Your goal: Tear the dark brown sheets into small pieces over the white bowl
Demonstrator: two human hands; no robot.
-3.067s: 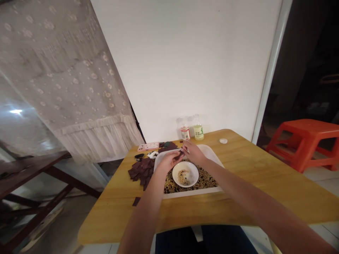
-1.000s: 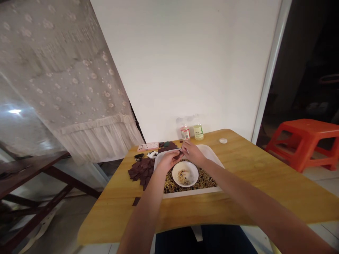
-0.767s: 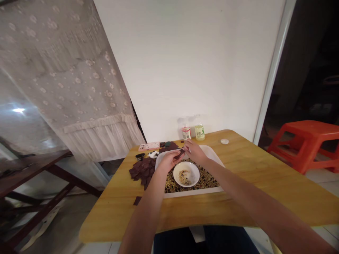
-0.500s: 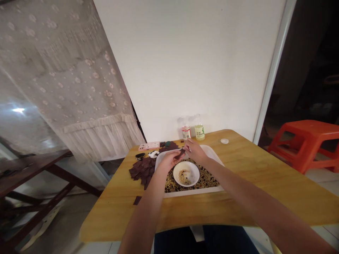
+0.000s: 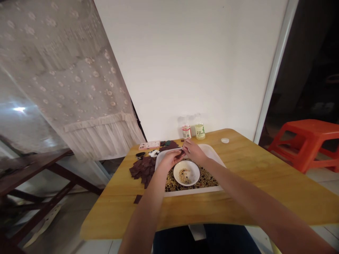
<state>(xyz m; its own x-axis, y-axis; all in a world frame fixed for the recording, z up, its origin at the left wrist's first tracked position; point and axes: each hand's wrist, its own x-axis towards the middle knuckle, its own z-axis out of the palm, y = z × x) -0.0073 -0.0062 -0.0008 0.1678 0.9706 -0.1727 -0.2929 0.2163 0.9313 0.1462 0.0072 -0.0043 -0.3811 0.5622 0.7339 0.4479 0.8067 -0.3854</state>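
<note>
My left hand (image 5: 171,159) is closed, with a small dark brown square piece (image 5: 182,152) pinched at its fingertips. Against it, the fingers of my right hand (image 5: 195,152) are pressed together; what they hold is too small to make out. Both hands meet above the far rim of a white bowl (image 5: 195,172). Some pale beads (image 5: 183,175) lie inside that bowl. It rests in a white tray (image 5: 196,189) spread with tan and dark beads (image 5: 208,180).
Left of the tray is a heap of dark brown squares (image 5: 144,170), with one loose square (image 5: 137,199) nearer me. A pink phone case (image 5: 149,145), two labelled jars (image 5: 186,132) (image 5: 200,131) and a white lid (image 5: 225,140) are farther back. An orange stool (image 5: 309,137) stands right.
My fingers have drawn closer together around the brown piece, and less of it shows now. The bowl, tray and heap stay in place.
</note>
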